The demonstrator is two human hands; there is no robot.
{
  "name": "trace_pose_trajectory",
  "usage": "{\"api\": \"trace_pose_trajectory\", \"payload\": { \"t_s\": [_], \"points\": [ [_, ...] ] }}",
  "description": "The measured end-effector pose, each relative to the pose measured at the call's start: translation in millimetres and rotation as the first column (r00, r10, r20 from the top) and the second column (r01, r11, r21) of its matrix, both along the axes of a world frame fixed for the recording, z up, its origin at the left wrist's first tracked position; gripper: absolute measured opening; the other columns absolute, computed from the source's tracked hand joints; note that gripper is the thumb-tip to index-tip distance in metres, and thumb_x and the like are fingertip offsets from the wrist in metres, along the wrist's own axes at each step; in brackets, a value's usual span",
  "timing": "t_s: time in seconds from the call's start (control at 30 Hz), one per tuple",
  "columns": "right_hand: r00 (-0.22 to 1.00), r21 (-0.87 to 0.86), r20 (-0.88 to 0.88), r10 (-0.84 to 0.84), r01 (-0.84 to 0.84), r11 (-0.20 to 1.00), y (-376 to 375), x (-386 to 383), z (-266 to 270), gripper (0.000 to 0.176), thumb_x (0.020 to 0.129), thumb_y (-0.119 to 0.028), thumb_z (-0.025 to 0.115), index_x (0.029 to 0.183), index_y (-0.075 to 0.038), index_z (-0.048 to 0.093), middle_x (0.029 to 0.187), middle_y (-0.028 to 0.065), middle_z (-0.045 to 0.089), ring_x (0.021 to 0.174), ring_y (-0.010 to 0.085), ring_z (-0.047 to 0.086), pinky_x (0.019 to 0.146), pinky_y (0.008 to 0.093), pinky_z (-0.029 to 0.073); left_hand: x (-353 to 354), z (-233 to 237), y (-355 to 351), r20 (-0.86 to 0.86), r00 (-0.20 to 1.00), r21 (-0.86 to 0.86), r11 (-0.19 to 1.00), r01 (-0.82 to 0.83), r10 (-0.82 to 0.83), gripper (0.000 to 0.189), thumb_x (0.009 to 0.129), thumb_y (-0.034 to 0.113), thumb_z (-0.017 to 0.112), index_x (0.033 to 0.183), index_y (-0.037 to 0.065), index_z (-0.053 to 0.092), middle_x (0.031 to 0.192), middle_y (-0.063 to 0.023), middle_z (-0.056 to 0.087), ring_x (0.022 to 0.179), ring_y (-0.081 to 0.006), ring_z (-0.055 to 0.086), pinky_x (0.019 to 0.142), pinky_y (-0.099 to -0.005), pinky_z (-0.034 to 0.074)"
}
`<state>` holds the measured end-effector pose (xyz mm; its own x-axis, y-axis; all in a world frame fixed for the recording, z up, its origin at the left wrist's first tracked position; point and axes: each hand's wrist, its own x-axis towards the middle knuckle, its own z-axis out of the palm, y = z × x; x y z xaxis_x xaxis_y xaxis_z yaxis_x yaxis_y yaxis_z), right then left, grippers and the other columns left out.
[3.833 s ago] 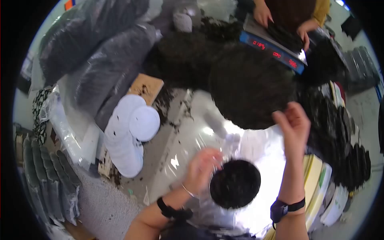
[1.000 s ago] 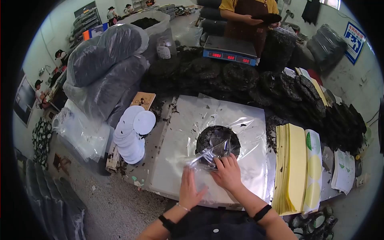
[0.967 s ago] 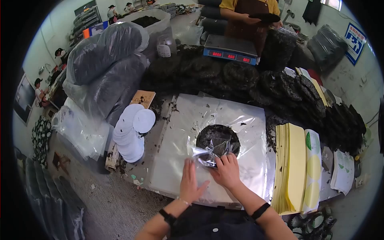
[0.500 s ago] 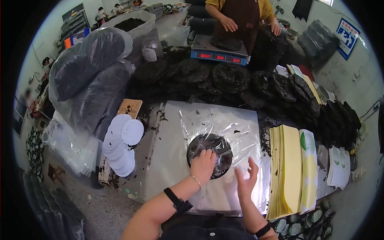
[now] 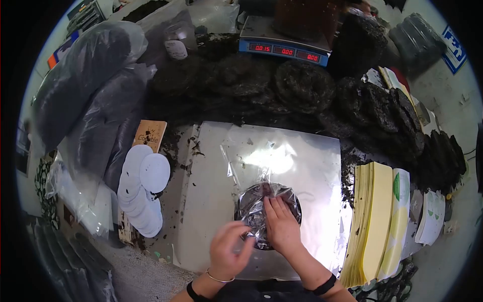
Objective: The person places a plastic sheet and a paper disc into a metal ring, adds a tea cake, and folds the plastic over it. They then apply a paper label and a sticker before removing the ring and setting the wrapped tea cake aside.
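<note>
A dark round disc (image 5: 243,204), like pressed dried seaweed, lies on the metal work board (image 5: 211,166). Clear plastic film (image 5: 257,216) is drawn over its top in shiny wrinkles. My right hand (image 5: 283,226) rests on the film with its fingers stretched out and side by side, pointing away from me. At the near left edge of the disc, my left hand (image 5: 230,249) is curled, thumb and forefinger closed on a fold of film. Part of the disc is hidden beneath my right hand.
Stacked dark discs (image 5: 304,85) line the back, below a digital scale (image 5: 284,45). White paper rounds (image 5: 153,172) and a wooden block (image 5: 151,133) lie left, near filled plastic bags (image 5: 80,90). Yellow paper sheets (image 5: 375,216) and white printed packets (image 5: 431,216) are on the right.
My right hand has come from the right onto the disc. My left hand has slid off its top to the near left edge. Film at the right is folded inward. The view has tilted down.
</note>
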<state>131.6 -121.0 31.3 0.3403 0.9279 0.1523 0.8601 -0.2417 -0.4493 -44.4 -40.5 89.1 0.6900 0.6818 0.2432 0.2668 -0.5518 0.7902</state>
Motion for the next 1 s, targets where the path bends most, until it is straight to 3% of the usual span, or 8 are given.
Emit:
{"api": "trace_pose_trajectory", "payload": {
  "t_s": [0.13,0.23,0.3,0.4,0.53,0.73,0.8,1.0],
  "points": [
    [0.999,-0.132,-0.018,0.031,-0.033,0.991,1.2,2.5,3.5,0.054,0.092,-0.013,0.061,0.144,0.0,0.056,0.145,0.0232,0.058,0.142,0.0371,0.05,0.121,0.0452,0.037,52.8,-41.4,53.6,0.193,0.838,-0.551,0.763,-0.337,0.51,0.063,0.081,0.003,0.077,0.142,0.006,0.06,0.132,-0.0227,0.062,0.118,-0.0333,0.066,0.104,-0.0412,0.052],
    [0.99,-0.17,-0.135,0.032,-0.055,0.984,3.7,11.7,8.0,0.046,0.089,-0.013,0.066,0.133,-0.002,0.063,0.138,0.0215,0.062,0.134,0.0389,0.056,0.117,0.046,0.041,84.7,-28.2,91.7,0.291,0.956,-0.841,0.485,0.239,0.033,0.043,0.079,0.008,0.08,0.12,0.0,0.069,0.136,-0.0201,0.06,0.119,-0.0369,0.065,0.105,-0.0426,0.052],
    [0.957,-0.172,-0.288,0.047,-0.1,0.98,-4.4,17.6,5.6,0.035,0.087,-0.017,0.071,0.119,-0.003,0.069,0.127,0.0172,0.067,0.121,0.0398,0.064,0.108,0.0484,0.049,85.4,-36.3,84.4,0.073,0.922,-0.16,0.908,0.387,-0.38,0.035,0.074,0.003,0.077,0.108,0.002,0.073,0.133,-0.0182,0.063,0.121,-0.0378,0.064,0.108,-0.0452,0.053],
    [0.957,0.071,-0.25,0.15,-0.136,0.988,-13.1,22.0,2.6,0.037,0.083,-0.018,0.077,0.116,-0.003,0.07,0.123,0.0191,0.068,0.117,0.0396,0.066,0.101,0.0484,0.053,75.0,-32.6,77.9,0.071,0.827,0.238,0.814,0.529,-0.558,0.031,0.069,0.001,0.077,0.099,0.005,0.077,0.123,-0.0121,0.07,0.118,-0.0338,0.067,0.104,-0.043,0.056],
    [0.968,0.246,-0.226,-0.109,0.165,0.955,-23.2,9.4,-7.9,0.036,0.075,-0.016,0.086,0.103,-0.002,0.07,0.129,0.0219,0.065,0.121,0.0418,0.065,0.099,0.0437,0.056,75.7,-53.6,81.0,-0.101,0.779,0.283,0.733,0.619,-0.619,0.021,0.067,0.002,0.071,0.087,0.001,0.072,0.12,-0.0125,0.072,0.117,-0.0277,0.069,0.105,-0.0389,0.056],
    [0.998,-0.05,-0.006,-0.056,0.055,0.997,-10.3,2.2,-5.7,0.045,0.086,-0.022,0.076,0.121,0.002,0.06,0.148,0.0265,0.054,0.138,0.0394,0.055,0.109,0.044,0.05,78.6,-44.0,65.8,-0.286,0.814,0.247,0.782,0.572,-0.506,0.037,0.074,0.0,0.068,0.111,0.0,0.066,0.129,-0.0138,0.065,0.131,-0.0288,0.059,0.11,-0.0422,0.05],
    [0.998,-0.061,0.007,-0.056,0.056,0.997,-11.9,5.5,-7.2,0.041,0.088,-0.023,0.072,0.119,0.0,0.061,0.15,0.0267,0.052,0.142,0.0383,0.051,0.112,0.0456,0.047,78.0,-13.9,55.8,-0.234,0.919,-0.023,0.947,0.321,-0.317,0.05,0.073,-0.003,0.065,0.123,0.0,0.062,0.133,-0.0152,0.062,0.134,-0.0298,0.055,0.113,-0.0445,0.047],
    [0.953,-0.036,-0.292,0.077,-0.091,0.995,-31.0,18.1,23.9,0.041,0.084,-0.014,0.069,0.121,0.003,0.063,0.139,0.0238,0.061,0.14,0.0396,0.052,0.112,0.0454,0.047,78.4,-26.6,36.5,-0.423,0.825,0.33,0.785,0.525,-0.374,0.066,0.089,0.018,0.06,0.152,0.002,0.048,0.161,-0.0125,0.046,0.15,-0.0265,0.042,0.123,-0.0441,0.033]
  ]
}}
